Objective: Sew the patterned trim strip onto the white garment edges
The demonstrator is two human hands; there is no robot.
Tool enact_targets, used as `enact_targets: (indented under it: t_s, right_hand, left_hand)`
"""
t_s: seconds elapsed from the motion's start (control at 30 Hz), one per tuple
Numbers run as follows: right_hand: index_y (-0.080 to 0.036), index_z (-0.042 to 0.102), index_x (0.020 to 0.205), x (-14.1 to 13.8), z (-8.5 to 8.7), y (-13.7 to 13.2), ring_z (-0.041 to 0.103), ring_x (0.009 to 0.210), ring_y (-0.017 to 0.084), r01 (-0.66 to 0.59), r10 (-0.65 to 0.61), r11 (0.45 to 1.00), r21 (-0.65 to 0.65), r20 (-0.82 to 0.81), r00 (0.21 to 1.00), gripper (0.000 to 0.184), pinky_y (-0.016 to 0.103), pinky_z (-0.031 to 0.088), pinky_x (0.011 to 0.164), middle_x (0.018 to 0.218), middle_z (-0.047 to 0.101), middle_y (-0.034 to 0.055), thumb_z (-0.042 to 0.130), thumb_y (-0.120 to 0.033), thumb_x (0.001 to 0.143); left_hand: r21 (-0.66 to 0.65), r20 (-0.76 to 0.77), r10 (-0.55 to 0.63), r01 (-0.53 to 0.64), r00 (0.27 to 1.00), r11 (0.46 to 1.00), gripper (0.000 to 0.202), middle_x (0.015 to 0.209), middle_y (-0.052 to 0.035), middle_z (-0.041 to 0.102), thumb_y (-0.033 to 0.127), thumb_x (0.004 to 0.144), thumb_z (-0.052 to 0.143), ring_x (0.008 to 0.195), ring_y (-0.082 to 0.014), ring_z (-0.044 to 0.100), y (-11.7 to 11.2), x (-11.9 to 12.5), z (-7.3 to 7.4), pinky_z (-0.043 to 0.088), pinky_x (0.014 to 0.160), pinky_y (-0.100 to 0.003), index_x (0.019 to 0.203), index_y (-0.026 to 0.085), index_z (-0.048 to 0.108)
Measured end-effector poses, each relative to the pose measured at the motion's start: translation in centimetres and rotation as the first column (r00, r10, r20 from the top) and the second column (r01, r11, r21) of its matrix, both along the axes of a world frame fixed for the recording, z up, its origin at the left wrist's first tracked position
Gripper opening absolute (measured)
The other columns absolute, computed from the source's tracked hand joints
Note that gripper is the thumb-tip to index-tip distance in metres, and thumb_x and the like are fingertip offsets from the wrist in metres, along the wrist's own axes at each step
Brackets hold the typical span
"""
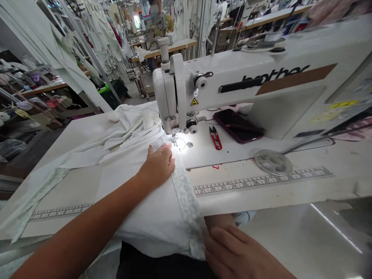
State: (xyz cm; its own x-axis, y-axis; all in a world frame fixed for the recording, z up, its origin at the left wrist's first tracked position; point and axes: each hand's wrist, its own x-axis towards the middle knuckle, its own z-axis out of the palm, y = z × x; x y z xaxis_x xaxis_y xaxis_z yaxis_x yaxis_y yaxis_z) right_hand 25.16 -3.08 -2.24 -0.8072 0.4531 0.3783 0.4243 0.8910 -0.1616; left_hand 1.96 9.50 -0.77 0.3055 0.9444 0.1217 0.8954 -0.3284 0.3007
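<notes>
Fabric (151,213) | left hand (157,164) atop, grip unclear | right hand (235,248) at printed band (187,197), fingertips obscured, grip unclear

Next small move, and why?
Probably ease the patterned strip toward the presser foot with the left hand: the strip leads there, that hand rests on the white fabric close by, and the right hand is at the strip's near end.

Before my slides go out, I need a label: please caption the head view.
Left hand on white cloth near a sewing machine; right hand at the cloth's patterned strip.
</notes>
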Motion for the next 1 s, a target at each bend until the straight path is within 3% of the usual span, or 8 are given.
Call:
enact_targets:
  t_s: [0.27,0.43,0.57,0.7,0.77,0.87,0.93,1.0]
  right_hand:
    - [-0.019,0.067,0.088,-0.5,-0.5,3.3,0.057,0.084,0.02,-0.041,0.053,0.992,0.118,-0.106,0.993,0.028,0.035,0.046,0.081,0.086,0.069,0.0046,0.04,-0.015,0.098]
    - [-0.016,0.066,0.091,-1.1,0.0,5.3,0.056,0.087,0.019,-0.013,0.013,1.0,0.003,-0.11,0.994,0.031,0.035,0.044,0.084,0.088,0.069,0.0039,0.036,-0.015,0.1]
    - [-0.017,0.066,0.097,-1.4,0.2,6.8,0.056,0.092,0.02,-0.032,0.024,0.995,-0.097,-0.083,0.996,0.028,0.035,0.044,0.084,0.089,0.068,0.005,0.038,-0.019,0.099]
    - [-0.018,0.066,0.103,-1.7,0.2,7.6,0.055,0.096,0.023,-0.01,0.002,0.991,-0.13,-0.059,0.998,0.024,0.037,0.044,0.086,0.089,0.068,0.0053,0.043,-0.018,0.096]
    - [-0.018,0.067,0.104,-1.9,0.3,7.6,0.056,0.096,0.022,-0.003,-0.009,0.99,-0.14,-0.085,0.996,0.027,0.036,0.044,0.086,0.092,0.069,0.0045,0.04,-0.018,0.097]
    - [-0.017,0.068,0.102,-1.9,0.5,7.3,0.057,0.096,0.02,0.027,-0.036,0.997,-0.074,-0.123,0.992,0.036,0.034,0.045,0.085,0.1,0.071,0.0041,0.032,-0.018,0.1]
    - [-0.016,0.067,0.104,-1.6,0.2,6.9,0.056,0.101,0.019,0.046,-0.048,0.999,-0.017,-0.126,0.991,0.04,0.032,0.045,0.087,0.108,0.07,0.0038,0.028,-0.019,0.102]
    - [-0.014,0.064,0.112,-1.2,-0.4,6.4,0.054,0.109,0.019,0.051,-0.051,0.999,-0.008,-0.1,0.994,0.038,0.032,0.044,0.093,0.119,0.066,0.0038,0.028,-0.019,0.102]
  left_hand:
    - [0.11,-0.009,-0.016,0.016,1.0,0.994,0.016,0.104,-0.0078,0.065,0.018,0.089,0.041,0.118,-0.0245,0.055,3.9,-1.4,-0.7,0.02,0.113,-0.059,0.101,0.018,0.052]
    - [0.217,-0.108,-0.003,0.027,0.994,0.976,0.008,0.084,-0.005,0.065,0.018,0.087,0.046,0.099,-0.0239,0.061,6.5,-2.4,-1.2,0.03,0.11,-0.052,0.087,0.019,0.054]
    - [0.279,-0.15,0.016,0.027,0.989,0.96,0.007,0.086,-0.0079,0.066,0.017,0.085,0.049,0.087,-0.0233,0.063,9.2,-3.1,-1.6,0.039,0.103,-0.045,0.086,0.017,0.055]
    - [0.294,-0.159,0.026,0.022,0.987,0.956,0.009,0.089,-0.0094,0.066,0.013,0.08,0.053,0.092,-0.0254,0.062,11.1,-3.6,-1.4,0.04,0.101,-0.043,0.088,0.016,0.056]
    - [0.315,-0.166,0.029,0.025,0.986,0.949,0.009,0.092,-0.01,0.065,0.013,0.081,0.053,0.096,-0.0265,0.06,10.3,-3.4,-0.9,0.041,0.099,-0.044,0.089,0.016,0.056]
    - [0.328,-0.103,-0.046,0.078,0.994,0.941,0.004,0.089,-0.0084,0.062,0.016,0.085,0.053,0.093,-0.0249,0.058,5.8,-2.2,0.2,0.046,0.09,-0.042,0.085,0.018,0.056]
    - [0.26,0.012,-0.206,0.196,0.979,0.946,0.007,0.085,-0.0068,0.061,0.016,0.086,0.052,0.088,-0.022,0.057,1.5,-1.2,0.8,0.049,0.083,-0.039,0.079,0.018,0.054]
    - [0.187,0.11,-0.408,0.384,0.906,0.904,0.008,0.091,-0.0072,0.062,0.017,0.087,0.053,0.091,-0.0201,0.056,-2.4,-0.4,0.9,0.05,0.086,-0.038,0.08,0.016,0.056]
